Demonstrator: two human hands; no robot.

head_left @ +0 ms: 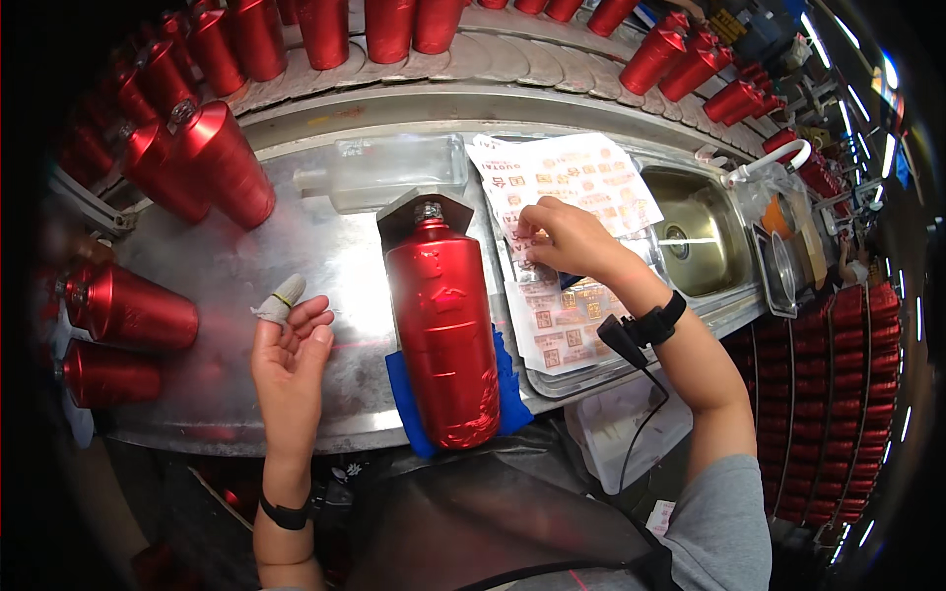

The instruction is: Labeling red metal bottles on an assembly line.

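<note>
A glossy red bottle (pixel 445 335) with raised patterns lies in front of me, its neck pointing away and resting in a dark notched holder (pixel 397 219). Under its near end is a blue cloth (pixel 406 399). To its left my left hand (pixel 293 345) is raised with nothing in it, fingers loosely bent and apart, a pale finger cot on one finger. Right of the bottle, my right hand (pixel 567 236) pinches at the printed decal sheets (pixel 591 177); its fingertips partly hide the edge they grip. More decal sheets (pixel 562 325) lie in a metal tray below that hand.
A clear glass bottle (pixel 399 172) lies behind the holder. Several red bottles (pixel 229 163) stand or lie at the left, and others line the conveyor (pixel 473 59) at the back. A metal sink (pixel 700 236) with a white faucet (pixel 769 163) is at right, beyond it stacked red bottles (pixel 828 394).
</note>
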